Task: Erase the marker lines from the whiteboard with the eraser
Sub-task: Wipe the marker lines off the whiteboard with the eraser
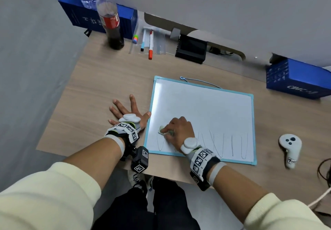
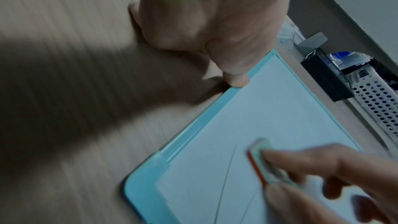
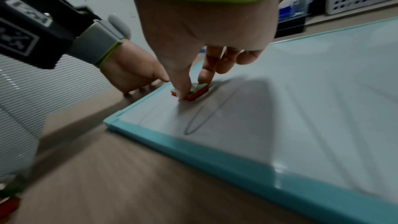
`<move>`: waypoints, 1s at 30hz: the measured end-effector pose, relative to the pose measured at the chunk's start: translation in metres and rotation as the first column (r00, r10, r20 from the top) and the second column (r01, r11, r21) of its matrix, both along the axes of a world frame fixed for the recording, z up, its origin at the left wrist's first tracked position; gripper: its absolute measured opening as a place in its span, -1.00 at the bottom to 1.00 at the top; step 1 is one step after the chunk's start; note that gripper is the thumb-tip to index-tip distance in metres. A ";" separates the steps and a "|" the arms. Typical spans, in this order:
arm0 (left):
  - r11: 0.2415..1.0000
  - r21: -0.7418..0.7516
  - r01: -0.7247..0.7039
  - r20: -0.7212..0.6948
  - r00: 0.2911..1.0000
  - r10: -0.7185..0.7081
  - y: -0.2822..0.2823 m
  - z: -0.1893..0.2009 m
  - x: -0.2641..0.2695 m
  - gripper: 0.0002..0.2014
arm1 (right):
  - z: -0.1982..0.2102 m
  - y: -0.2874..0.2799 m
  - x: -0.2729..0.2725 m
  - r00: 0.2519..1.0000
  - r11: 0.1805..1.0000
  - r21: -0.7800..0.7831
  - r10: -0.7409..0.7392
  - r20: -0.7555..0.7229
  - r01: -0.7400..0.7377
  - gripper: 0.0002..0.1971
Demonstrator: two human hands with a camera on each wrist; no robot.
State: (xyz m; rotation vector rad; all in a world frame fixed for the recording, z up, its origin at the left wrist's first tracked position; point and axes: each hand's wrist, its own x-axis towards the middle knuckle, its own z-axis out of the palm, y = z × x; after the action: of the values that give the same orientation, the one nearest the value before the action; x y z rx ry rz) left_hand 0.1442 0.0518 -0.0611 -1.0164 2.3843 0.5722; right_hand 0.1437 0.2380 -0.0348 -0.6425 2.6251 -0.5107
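Observation:
A whiteboard [image 1: 206, 108] with a light blue frame lies flat on the wooden desk. Thin marker loops [image 1: 232, 145] run along its near edge; the far part is white. My right hand [image 1: 177, 127] pinches a small eraser [image 1: 162, 130] with a pale green top and red base [image 3: 191, 91] and presses it on the board near the near-left corner. My left hand [image 1: 127, 111] lies flat on the desk with fingers spread, its thumb [image 2: 235, 77] touching the board's left frame edge. In the left wrist view the eraser [image 2: 261, 161] is blurred.
At the back of the desk stand a cola bottle [image 1: 111, 24], a blue box [image 1: 100, 16], markers [image 1: 150, 44] on a clear sleeve and a black device [image 1: 191, 49]. Another blue box [image 1: 297, 79] and a white controller [image 1: 290, 149] lie right of the board.

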 end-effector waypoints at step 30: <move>0.997 -0.034 0.068 0.004 0.998 -0.068 0.004 0.011 0.032 0.02 | 0.002 0.038 0.014 0.982 0.983 0.009 -0.184 0.031 0.184 -0.82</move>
State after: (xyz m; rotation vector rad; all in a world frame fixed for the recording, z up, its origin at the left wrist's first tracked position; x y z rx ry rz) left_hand 0.1763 0.0555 -0.0505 -0.9458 2.4231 0.5066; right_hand 0.1573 0.2764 -0.0328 -0.3876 2.6690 -0.5617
